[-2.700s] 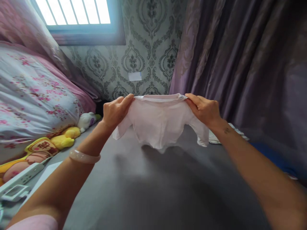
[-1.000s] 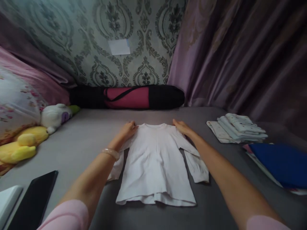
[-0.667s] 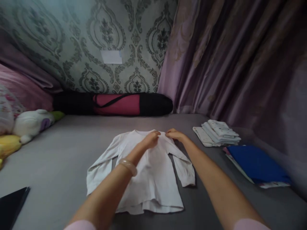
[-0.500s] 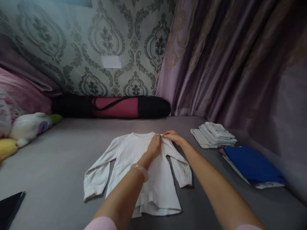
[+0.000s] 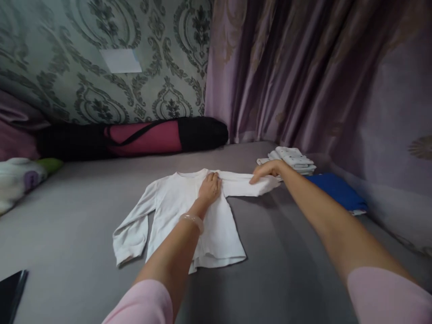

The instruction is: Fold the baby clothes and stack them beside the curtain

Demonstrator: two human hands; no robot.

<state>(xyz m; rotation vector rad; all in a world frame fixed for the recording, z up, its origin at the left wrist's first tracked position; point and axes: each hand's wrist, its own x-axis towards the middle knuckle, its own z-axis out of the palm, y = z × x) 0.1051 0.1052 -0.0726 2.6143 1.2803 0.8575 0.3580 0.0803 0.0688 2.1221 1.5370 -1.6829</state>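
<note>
A white long-sleeved shirt (image 5: 175, 202) lies spread out, its neckline away from me. My left hand (image 5: 209, 187) rests flat on it near the right shoulder, fingers stretched and a pale bracelet on the wrist. At the far right, my right hand (image 5: 268, 169) grips the right sleeve (image 5: 241, 184) near its cuff. That sleeve is pulled out straight sideways, while the left sleeve (image 5: 133, 234) slants down, bent toward its cuff.
The shirt lies on a grey sheet (image 5: 77, 216). Folded white cloths (image 5: 293, 157) and a folded blue item (image 5: 337, 191) are beyond my right arm. A black and red long bag (image 5: 145, 137) runs along the wall; a plush toy (image 5: 16, 180) and dark flat object (image 5: 11, 292) sit left.
My right hand has moved from the shoulder out to the right, drawing the sleeve straight. The left hand has flattened on the shirt. The camera view has shifted right and down.
</note>
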